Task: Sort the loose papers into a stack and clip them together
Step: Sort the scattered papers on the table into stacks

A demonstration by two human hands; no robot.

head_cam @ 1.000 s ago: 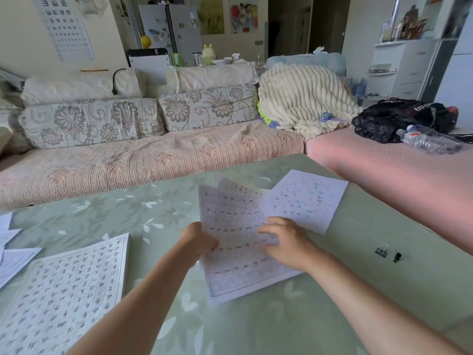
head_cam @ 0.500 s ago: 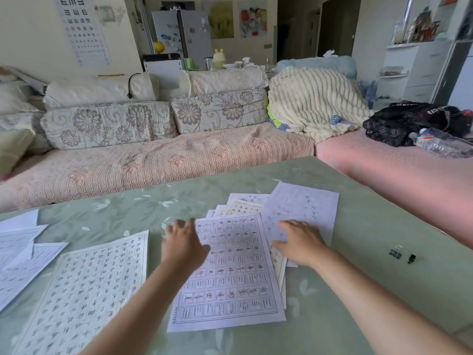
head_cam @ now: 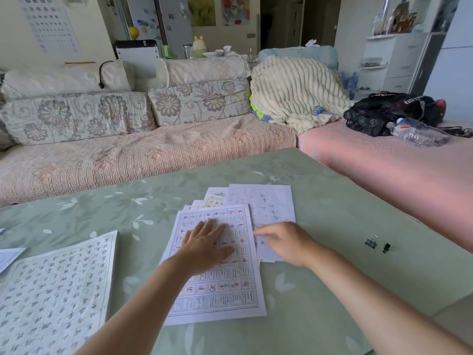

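Left hand (head_cam: 207, 248) has slid from the top sheet's (head_cam: 220, 290) edge onto its middle; right hand (head_cam: 288, 244) stays on the pale sheet (head_cam: 266, 201) beside it.
The left fingers (head_cam: 211, 226) are slightly spread and press flat. The right fingers are blurred, so I cannot tell if they pinch. The pile sits mid-table (head_cam: 332, 175), its lower sheets (head_cam: 215, 198) fanned at the far edge, so a push could skew or crease them. The big sheet (head_cam: 56, 290) lies apart on the left and may be missed. The clips (head_cam: 371, 243) lie well to the right, with nothing in the way.
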